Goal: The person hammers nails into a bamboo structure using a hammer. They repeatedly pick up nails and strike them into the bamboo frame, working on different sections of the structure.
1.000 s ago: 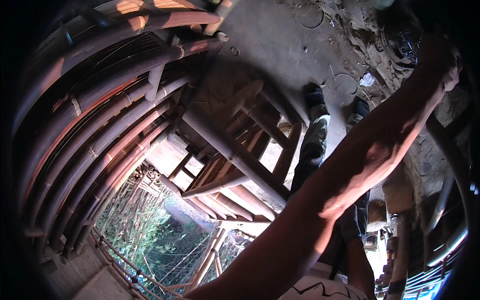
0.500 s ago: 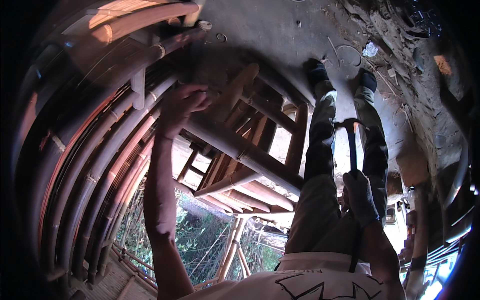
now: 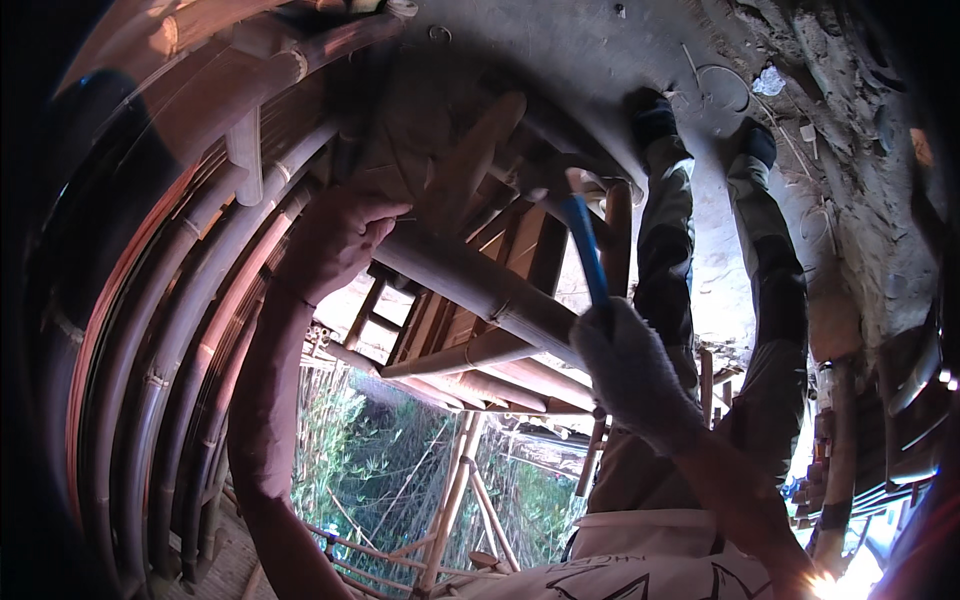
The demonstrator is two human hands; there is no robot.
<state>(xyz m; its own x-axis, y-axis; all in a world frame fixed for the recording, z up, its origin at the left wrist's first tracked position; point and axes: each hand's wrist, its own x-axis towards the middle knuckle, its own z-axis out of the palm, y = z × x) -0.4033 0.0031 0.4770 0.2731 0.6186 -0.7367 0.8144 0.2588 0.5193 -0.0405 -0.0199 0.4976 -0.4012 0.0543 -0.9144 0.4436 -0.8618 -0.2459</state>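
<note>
The left hand (image 3: 335, 245) wraps its fingers round the thick bamboo pole (image 3: 470, 285) at nine o'clock of centre; the gloved right hand (image 3: 630, 375), at four o'clock, grips a blue-handled hammer (image 3: 585, 250). I'd steady the pole firmly and strike squarely.

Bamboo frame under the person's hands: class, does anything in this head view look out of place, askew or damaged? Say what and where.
Nothing looks broken. The bamboo frame lies tipped, its poles running diagonally rather than standing square. The left hand grips one thick pole; the gloved right hand holds a blue-handled tool against it. Scraps of litter lie on the ground by the feet.
</note>
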